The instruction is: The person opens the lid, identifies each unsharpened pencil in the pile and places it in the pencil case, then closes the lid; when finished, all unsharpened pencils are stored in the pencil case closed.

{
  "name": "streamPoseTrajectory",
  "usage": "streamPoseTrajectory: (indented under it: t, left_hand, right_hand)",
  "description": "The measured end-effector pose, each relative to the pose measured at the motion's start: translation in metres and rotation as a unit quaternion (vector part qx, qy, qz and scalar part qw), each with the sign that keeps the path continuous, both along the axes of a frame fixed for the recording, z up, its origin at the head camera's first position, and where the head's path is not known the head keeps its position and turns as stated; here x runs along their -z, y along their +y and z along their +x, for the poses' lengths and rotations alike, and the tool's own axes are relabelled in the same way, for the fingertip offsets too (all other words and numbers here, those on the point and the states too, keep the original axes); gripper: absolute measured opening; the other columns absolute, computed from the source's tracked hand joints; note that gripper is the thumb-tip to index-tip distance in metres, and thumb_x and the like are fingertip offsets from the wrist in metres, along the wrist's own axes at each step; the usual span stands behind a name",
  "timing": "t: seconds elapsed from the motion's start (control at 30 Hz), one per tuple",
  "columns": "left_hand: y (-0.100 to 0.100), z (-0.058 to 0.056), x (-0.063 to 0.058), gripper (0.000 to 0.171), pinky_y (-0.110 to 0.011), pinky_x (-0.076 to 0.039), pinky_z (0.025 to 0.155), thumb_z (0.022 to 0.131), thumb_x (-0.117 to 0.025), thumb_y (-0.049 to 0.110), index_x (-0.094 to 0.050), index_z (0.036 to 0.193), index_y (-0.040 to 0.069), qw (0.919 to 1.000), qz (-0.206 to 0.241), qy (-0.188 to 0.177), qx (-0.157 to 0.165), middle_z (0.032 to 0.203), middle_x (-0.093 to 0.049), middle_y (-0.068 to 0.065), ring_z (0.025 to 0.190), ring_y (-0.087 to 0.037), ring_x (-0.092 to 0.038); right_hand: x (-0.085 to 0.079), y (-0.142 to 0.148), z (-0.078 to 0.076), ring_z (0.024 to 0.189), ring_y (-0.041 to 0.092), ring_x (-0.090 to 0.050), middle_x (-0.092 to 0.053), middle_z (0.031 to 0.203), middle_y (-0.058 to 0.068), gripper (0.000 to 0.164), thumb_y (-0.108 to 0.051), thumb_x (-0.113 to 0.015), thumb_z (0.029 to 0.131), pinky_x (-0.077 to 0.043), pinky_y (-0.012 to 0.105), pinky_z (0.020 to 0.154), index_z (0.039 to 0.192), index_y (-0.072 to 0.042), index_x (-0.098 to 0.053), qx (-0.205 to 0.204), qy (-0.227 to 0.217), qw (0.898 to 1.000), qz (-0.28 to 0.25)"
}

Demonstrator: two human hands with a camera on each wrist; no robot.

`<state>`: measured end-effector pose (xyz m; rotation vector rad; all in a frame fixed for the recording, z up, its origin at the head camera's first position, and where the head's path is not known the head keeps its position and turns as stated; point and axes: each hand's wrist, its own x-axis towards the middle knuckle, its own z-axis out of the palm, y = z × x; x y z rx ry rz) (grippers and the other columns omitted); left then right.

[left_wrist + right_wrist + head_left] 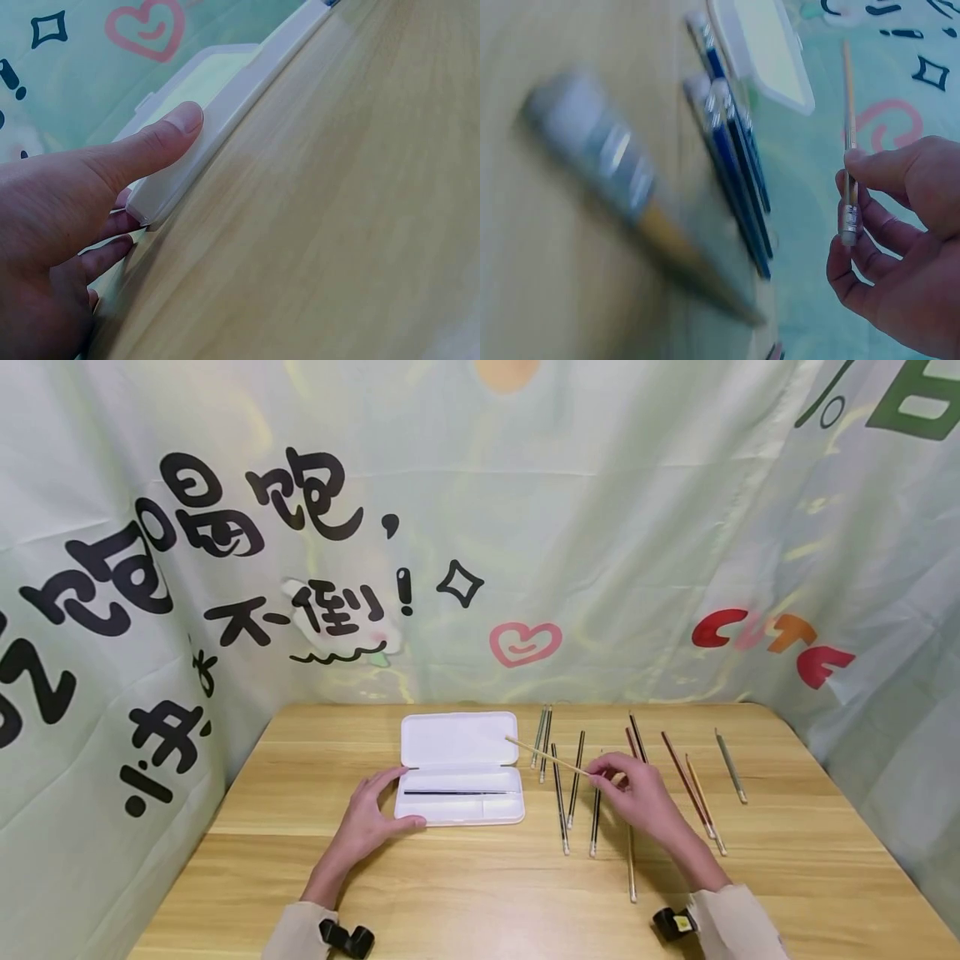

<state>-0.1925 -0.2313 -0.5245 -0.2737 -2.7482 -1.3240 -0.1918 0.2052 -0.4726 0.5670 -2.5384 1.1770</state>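
Note:
A white pencil case (459, 817) lies unfolded on the table, its lid (457, 739) laid back and one dark pencil (457, 792) inside. My left hand (372, 810) holds the case by its left end, thumb at the front edge and fingers round the side; the left wrist view shows the thumb on the case's rim (225, 120). Between thumb and fingers, my right hand (628, 789) pinches a light wood-coloured pencil (547, 756) near its eraser end. That pencil slants up to the left, its tip overlapping the lid's right edge in the head view.
Several dark pencils (576, 781) lie loose to the right of the case. Farther right are a red one (686, 783), a yellow one (705, 802) and a grey-green one (730, 766). A yellowish pencil (632, 868) lies below the right hand. A printed curtain (600, 568) hangs behind the table.

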Motion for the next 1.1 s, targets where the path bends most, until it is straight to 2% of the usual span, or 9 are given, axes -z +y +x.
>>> streamPoseTrajectory:
  t: [0.1,0.23,0.53,0.73,1.0,1.1]
  left_hand:
    - [0.0,0.0,0.001,0.092,-0.066,-0.027,0.116,0.068,-0.096,0.047,-0.057,0.146,0.019,1.0,0.002,0.004,0.002,0.149,-0.054,-0.01,0.141,-0.038,-0.042]
    - [0.0,0.001,0.0,0.092,-0.067,-0.031,0.113,0.067,-0.096,0.047,-0.057,0.146,0.02,1.0,0.002,0.004,0.001,0.149,-0.054,-0.01,0.139,-0.039,-0.042]
    - [-0.001,0.001,0.001,0.091,-0.068,-0.03,0.113,0.067,-0.096,0.047,-0.058,0.145,0.019,0.9999,0.005,0.01,0.003,0.148,-0.055,-0.01,0.139,-0.039,-0.042]
    - [-0.002,0.004,0.002,0.09,-0.07,-0.029,0.112,0.068,-0.095,0.047,-0.057,0.145,0.02,0.9999,0.013,0.001,0.003,0.149,-0.053,-0.01,0.142,-0.042,-0.038]
    - [-0.001,0.002,0.001,0.091,-0.07,-0.025,0.115,0.067,-0.096,0.046,-0.058,0.145,0.019,0.9999,0.011,0.004,0.007,0.149,-0.054,-0.012,0.142,-0.042,-0.039]
    - [-0.001,0.001,0.0,0.092,-0.068,-0.027,0.115,0.067,-0.096,0.046,-0.057,0.145,0.019,0.9999,0.011,0.003,0.005,0.15,-0.053,-0.012,0.142,-0.041,-0.04]
  right_hand:
    - [-0.002,-0.015,-0.005,0.074,0.016,-0.065,-0.073,0.092,0.007,0.012,0.003,-0.074,0.091,-0.056,0.026,0.061,0.1,-0.004,-0.075,-0.012,0.013,1.0,-0.005]
    - [-0.004,-0.036,-0.01,0.076,0.013,-0.062,-0.073,0.094,0.006,0.012,0.002,-0.074,0.092,-0.055,0.026,0.062,0.099,-0.007,-0.077,-0.022,0.018,0.999,-0.02]
    - [-0.005,-0.089,-0.024,0.08,0.015,-0.063,-0.072,0.096,0.005,0.014,0.004,-0.072,0.092,-0.057,0.026,0.067,0.099,-0.007,-0.078,-0.061,-0.016,0.997,-0.042]
    - [0.005,-0.115,-0.033,0.084,0.015,-0.064,-0.072,0.096,0.005,0.011,0.0,-0.073,0.094,-0.059,0.026,0.073,0.097,-0.008,-0.079,-0.078,-0.058,0.994,-0.041]
    - [0.018,-0.137,-0.038,0.088,0.019,-0.068,-0.073,0.094,0.004,0.012,0.005,-0.075,0.089,-0.058,0.032,0.078,0.094,-0.005,-0.079,-0.068,-0.051,0.996,0.007]
    - [0.017,-0.142,-0.038,0.089,0.017,-0.067,-0.073,0.093,0.0,0.01,0.001,-0.077,0.09,-0.057,0.033,0.08,0.094,-0.008,-0.08,-0.059,-0.051,0.996,0.038]
